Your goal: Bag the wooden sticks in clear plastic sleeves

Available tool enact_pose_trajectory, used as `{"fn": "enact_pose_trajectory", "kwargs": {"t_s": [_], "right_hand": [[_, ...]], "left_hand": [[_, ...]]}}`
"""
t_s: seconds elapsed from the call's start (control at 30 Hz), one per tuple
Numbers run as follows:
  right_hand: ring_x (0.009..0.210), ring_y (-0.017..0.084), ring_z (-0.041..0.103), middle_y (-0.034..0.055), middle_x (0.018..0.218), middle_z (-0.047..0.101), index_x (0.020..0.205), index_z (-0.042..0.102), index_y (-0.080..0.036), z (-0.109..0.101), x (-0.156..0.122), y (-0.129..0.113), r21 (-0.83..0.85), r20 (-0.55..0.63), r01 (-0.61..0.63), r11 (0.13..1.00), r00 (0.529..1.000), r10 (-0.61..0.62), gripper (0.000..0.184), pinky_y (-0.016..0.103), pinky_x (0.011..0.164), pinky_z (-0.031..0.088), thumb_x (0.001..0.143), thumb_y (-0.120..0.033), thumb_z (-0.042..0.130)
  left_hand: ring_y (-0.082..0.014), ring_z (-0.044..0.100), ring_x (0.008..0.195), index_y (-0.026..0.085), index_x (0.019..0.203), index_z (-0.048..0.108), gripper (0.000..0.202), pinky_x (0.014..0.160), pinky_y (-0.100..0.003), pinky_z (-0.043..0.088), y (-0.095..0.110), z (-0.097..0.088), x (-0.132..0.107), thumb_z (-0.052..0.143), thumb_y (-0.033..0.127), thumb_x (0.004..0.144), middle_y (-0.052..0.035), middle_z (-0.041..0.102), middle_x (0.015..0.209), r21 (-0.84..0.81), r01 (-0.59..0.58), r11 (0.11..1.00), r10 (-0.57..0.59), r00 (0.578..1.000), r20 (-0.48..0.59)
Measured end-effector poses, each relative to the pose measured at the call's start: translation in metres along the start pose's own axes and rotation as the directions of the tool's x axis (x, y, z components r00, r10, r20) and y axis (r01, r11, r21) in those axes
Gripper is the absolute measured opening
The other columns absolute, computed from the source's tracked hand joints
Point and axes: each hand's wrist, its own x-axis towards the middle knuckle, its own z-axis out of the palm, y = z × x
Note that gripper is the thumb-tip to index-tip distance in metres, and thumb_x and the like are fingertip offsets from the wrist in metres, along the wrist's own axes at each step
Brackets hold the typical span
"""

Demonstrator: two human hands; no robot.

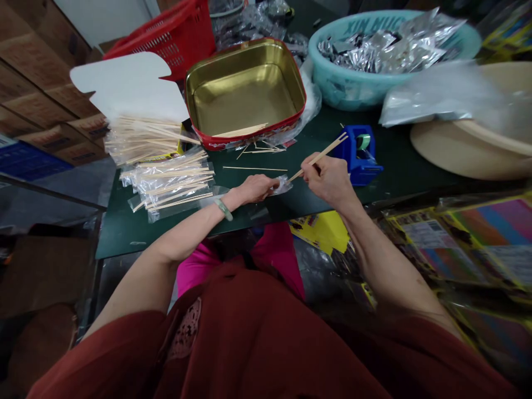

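Observation:
My right hand (328,176) is closed around several thin wooden sticks (331,147), which slant down to the left. Their lower tips reach a small clear plastic bag (284,185); I cannot tell whether they are inside it. The bag's other side is pinched by my left hand (258,189), which wears a pale bangle at the wrist. One loose stick (255,168) lies on the dark green table just beyond. To the left, filled bags of sticks (174,180) are heaped in front of an open white box (128,86).
A red tin (245,137) with a gold inside holds a few sticks. Behind it is a red basket (160,44). A blue tape dispenser (361,155) stands right of my hand, below a turquoise basin (353,91) of silver packets. A beige basin (457,152) sits far right.

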Motion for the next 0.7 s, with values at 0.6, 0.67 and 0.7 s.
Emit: {"fn": "enact_pose_trajectory", "kwargs": {"t_s": [0.6,0.67,0.7], "right_hand": [[0.054,0.016,0.063,0.0008,0.057,0.065,0.069,0.060,-0.022,0.008,-0.006,-0.009,0.526,-0.026,-0.055,0.848,0.996,0.080,0.016,0.029,0.052,0.053,0.080,-0.033,0.064],[0.060,0.017,0.064,0.0013,0.060,0.065,0.071,0.063,-0.020,0.015,-0.007,-0.009,0.466,-0.030,-0.046,0.884,0.997,0.067,0.013,0.030,0.055,0.053,0.079,-0.031,0.061],[0.066,0.018,0.065,0.0024,0.065,0.066,0.071,0.064,-0.020,0.020,-0.008,-0.009,0.420,-0.039,-0.029,0.907,0.998,0.050,0.013,0.031,0.059,0.053,0.079,-0.030,0.060]], "left_hand": [[-0.0168,0.055,0.068,0.014,0.090,0.066,0.025,0.057,-0.029,0.029,0.011,-0.005,-0.032,0.041,0.009,0.086,-0.0082,0.064,0.083,0.096,-0.039,0.995,0.059,0.975,-0.215],[-0.0172,0.056,0.070,0.013,0.089,0.065,0.025,0.058,-0.030,0.029,0.014,-0.008,-0.035,0.041,0.007,0.086,-0.0084,0.064,0.083,0.126,-0.040,0.991,0.065,0.976,-0.206],[-0.0175,0.056,0.072,0.013,0.090,0.065,0.025,0.058,-0.030,0.030,0.015,-0.008,-0.037,0.041,0.007,0.086,-0.0086,0.064,0.083,0.144,-0.035,0.989,0.065,0.976,-0.209]]}}
